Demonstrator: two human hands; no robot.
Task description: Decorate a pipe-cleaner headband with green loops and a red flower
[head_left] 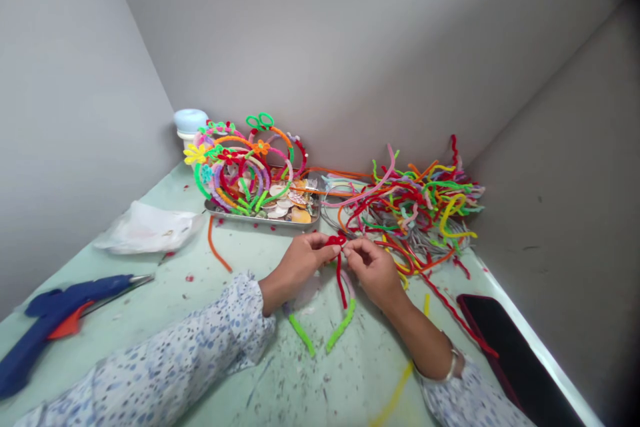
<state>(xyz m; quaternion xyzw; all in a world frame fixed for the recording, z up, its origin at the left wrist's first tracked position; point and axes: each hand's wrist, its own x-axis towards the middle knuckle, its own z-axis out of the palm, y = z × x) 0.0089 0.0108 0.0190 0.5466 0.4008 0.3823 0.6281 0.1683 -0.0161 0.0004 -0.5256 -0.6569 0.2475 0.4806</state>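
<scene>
A red pipe cleaner point(342, 287), looped at its top, is pinched between both my hands over the middle of the table. My left hand point(303, 263) grips the loops from the left with thumb and fingers. From the right, the fingertips of my right hand point(373, 267) close on the same red piece near the base of its loops. Its loose tail hangs down. Beneath my hands is a headband point(341, 327) wrapped in green and lilac, its two green ends pointing toward me. My hands hide the headband's upper part.
Behind my hands, a metal tray point(260, 219) holds decorated headbands point(250, 167) and flat pieces. At right lie a tangled pile of pipe cleaners point(415, 200) and a phone point(515, 347). A blue glue gun point(60, 320) and a plastic bag point(150, 228) are at left.
</scene>
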